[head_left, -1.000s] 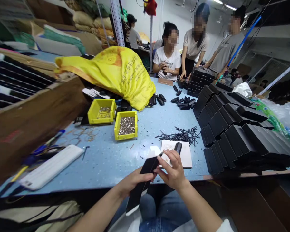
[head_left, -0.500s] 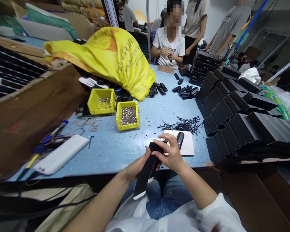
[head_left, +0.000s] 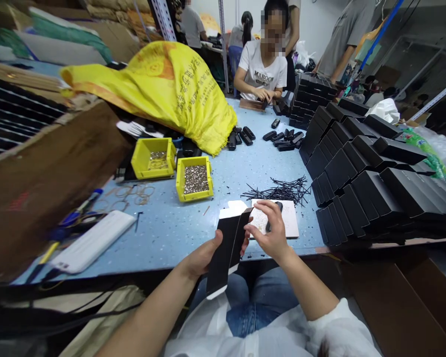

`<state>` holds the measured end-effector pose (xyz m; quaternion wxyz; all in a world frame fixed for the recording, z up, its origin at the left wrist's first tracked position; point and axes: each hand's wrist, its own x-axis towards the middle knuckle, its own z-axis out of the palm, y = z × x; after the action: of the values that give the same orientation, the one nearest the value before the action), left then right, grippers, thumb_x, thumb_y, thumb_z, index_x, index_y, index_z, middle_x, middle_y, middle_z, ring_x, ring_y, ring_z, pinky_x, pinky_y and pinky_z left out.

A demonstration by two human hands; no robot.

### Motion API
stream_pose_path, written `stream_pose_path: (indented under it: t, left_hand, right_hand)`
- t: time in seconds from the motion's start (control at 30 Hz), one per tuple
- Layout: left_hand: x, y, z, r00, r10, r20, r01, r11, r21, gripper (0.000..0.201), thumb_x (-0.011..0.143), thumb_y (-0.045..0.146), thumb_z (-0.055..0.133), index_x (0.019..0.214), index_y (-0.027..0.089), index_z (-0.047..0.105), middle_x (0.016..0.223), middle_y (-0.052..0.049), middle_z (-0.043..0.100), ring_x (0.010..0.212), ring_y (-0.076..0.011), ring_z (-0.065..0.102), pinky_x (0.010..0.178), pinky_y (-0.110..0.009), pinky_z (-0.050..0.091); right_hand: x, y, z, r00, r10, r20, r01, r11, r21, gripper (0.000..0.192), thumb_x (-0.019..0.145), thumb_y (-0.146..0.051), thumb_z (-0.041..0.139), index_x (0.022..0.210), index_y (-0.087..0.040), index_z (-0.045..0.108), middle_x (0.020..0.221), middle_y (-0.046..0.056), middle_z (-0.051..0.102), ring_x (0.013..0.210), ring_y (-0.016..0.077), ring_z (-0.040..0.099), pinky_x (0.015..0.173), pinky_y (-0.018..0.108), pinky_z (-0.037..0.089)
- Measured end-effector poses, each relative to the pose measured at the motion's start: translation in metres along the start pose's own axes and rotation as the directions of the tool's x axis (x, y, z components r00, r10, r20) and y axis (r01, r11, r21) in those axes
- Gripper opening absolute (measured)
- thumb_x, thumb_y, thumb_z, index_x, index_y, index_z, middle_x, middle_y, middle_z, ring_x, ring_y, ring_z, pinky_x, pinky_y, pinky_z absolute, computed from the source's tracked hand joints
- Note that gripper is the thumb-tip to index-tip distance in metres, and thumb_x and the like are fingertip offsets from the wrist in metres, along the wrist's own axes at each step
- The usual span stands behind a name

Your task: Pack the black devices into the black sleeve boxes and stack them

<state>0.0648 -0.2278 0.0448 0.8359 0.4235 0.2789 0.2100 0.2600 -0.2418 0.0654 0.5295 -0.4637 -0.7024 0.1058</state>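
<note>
Head view: left hand (head_left: pixel 200 258) is wrapped around a long black carton sleeve (head_left: pixel 226 250), thumb on the near face, fingers behind; sleeve stands tilted over the lap at the edge of the blue table (head_left: pixel 171 238); its white-lined top flap (head_left: pixel 233 209) is sprung open just above the grip; right hand (head_left: pixel 269 230) sits just right of the sleeve mouth, fingers pinched together on a small dark stick-shaped part (head_left: pixel 271 223), mostly hidden by the fingers; under that hand lies a white card (head_left: pixel 290 220), touching the table; beyond it a loose heap of thin black ties (head_left: pixel 282 191); further right of the grip, rows of finished black boxes (head_left: pixel 364 183); left of the grip and well apart, two yellow bins (head_left: pixel 193 179) of small metal parts and a white strip (head_left: pixel 92 243); a yellow sack (head_left: pixel 171 89) further back; a person in a white shirt (head_left: pixel 265 69) works at the far end.

To do this well, I'd judge: keep the left grip low on the sleeve so the mouth stays square; don't crush the walls; hold the flap clear.
</note>
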Motion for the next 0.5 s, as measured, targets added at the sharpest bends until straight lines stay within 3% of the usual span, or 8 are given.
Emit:
stream_pose_path:
  t: [0.1,0.2,0.33,0.5]
  left_hand:
    - [0.002,0.000,0.002,0.986,0.040,0.160,-0.018,0.990,-0.137,0.086,0.072,0.083,0.045,0.120,0.013,0.059,0.097,-0.012,0.063,0.088,-0.0228,0.058,0.085,-0.038,0.045]
    - [0.004,-0.004,-0.001,0.989,0.028,0.149,0.009,0.970,-0.241,0.076,0.076,0.076,0.049,0.115,0.013,0.064,0.105,-0.013,0.063,0.092,-0.0231,0.059,0.089,-0.039,0.044]
    - [0.001,0.001,-0.001,0.995,-0.009,0.097,0.014,0.998,-0.058,0.069,0.074,0.070,0.059,0.110,0.012,0.067,0.102,-0.011,0.064,0.091,-0.0232,0.057,0.087,-0.036,0.044]
    - [0.000,0.015,0.003,0.993,0.015,0.116,-0.021,0.998,0.058,0.070,0.073,0.072,0.058,0.108,0.011,0.068,0.097,-0.011,0.065,0.089,-0.0245,0.057,0.084,-0.037,0.045]
  right_hand:
    - [0.006,0.002,-0.007,0.996,0.055,0.064,-0.061,0.994,0.087,0.018,0.086,-0.027,0.065,0.103,-0.022,0.065,0.100,0.005,0.064,0.099,0.0179,0.059,0.090,0.036,0.049]
    - [0.013,0.002,-0.017,0.977,0.001,0.213,-0.023,0.995,0.101,0.005,0.086,-0.024,0.064,0.084,-0.020,0.065,0.087,0.003,0.064,0.088,0.0161,0.059,0.085,0.034,0.047]
    - [0.024,0.001,-0.031,0.902,-0.033,0.430,-0.002,0.997,0.081,0.012,0.085,-0.031,0.067,0.084,-0.019,0.065,0.079,0.001,0.066,0.081,0.0154,0.058,0.087,0.036,0.043]
    - [0.027,0.003,-0.036,0.888,-0.148,0.435,0.096,0.986,0.139,0.010,0.086,-0.031,0.066,0.083,-0.022,0.067,0.080,0.000,0.067,0.081,0.0142,0.060,0.097,0.040,0.041]
